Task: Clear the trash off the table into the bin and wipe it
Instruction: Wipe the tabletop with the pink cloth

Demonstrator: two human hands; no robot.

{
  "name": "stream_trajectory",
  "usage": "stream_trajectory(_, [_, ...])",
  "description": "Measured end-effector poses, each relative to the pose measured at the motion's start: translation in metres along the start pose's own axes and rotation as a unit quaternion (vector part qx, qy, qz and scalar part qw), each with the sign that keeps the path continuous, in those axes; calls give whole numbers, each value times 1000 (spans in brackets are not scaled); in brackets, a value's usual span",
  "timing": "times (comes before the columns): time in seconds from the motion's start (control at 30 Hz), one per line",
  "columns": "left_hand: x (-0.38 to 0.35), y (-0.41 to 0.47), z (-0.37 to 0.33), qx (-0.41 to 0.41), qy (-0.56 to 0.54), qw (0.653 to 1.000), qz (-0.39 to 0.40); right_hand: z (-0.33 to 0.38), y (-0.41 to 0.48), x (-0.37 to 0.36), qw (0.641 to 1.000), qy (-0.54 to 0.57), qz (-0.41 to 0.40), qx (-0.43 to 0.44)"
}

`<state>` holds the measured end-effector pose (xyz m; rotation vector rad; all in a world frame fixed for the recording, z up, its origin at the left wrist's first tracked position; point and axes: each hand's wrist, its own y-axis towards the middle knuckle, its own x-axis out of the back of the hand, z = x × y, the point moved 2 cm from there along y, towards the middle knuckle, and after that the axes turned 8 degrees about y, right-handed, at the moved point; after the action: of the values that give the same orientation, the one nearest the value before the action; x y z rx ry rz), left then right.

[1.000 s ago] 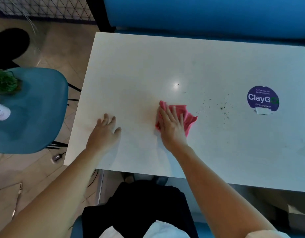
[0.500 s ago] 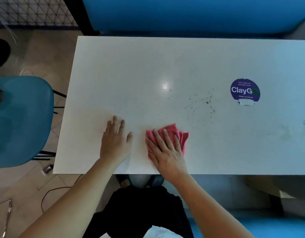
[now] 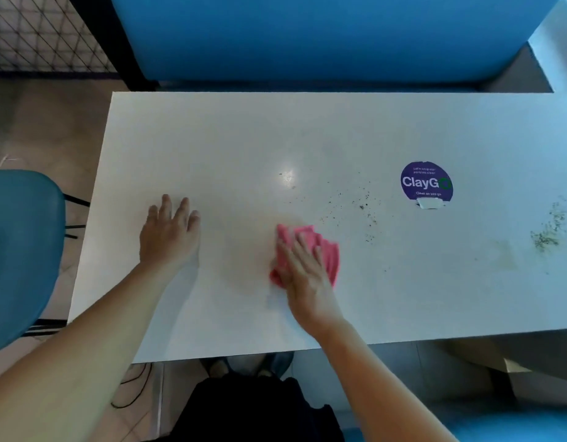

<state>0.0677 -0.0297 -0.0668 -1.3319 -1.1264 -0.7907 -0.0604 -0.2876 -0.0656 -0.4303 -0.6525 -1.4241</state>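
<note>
One white rectangular table [image 3: 307,129] carries two bare hands, the left hand [image 3: 170,232] and the right hand [image 3: 307,275], with one crumpled pink cloth [image 3: 330,254] under the right hand. To the right of the right hand there are one round purple sticker [image 3: 426,181] and two patches of dark crumbs, the nearer crumb patch [image 3: 362,206] and the farther crumb patch [image 3: 546,232]. One blue plastic chair seat [image 3: 20,250] stands left of the left hand.
</note>
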Motion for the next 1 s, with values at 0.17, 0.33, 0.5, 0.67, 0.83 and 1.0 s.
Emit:
stream_trajectory(0.17, [0, 14, 25, -30, -19, 999, 30, 45, 18, -97, 974, -115, 170, 91])
stream_trajectory(0.33, [1, 18, 34, -38, -75, 996, 43, 66, 65, -143, 961, -186, 185, 83])
stream_trajectory(0.5, [2, 15, 34, -46, -104, 993, 17, 64, 124, -154, 957, -231, 171, 34])
stream_trajectory(0.67, [14, 13, 28, -48, -105, 992, -39, 35, 156, -127, 968, -220, 99, -61])
stream_trajectory(0.83, [17, 20, -3, -101, -88, 989, -68, 5, 157, -70, 980, -128, 85, -128])
stream_trajectory(1.0, [5, 12, -82, -289, -66, 949, -110, 5, 141, 1, 984, 29, -98, -144])
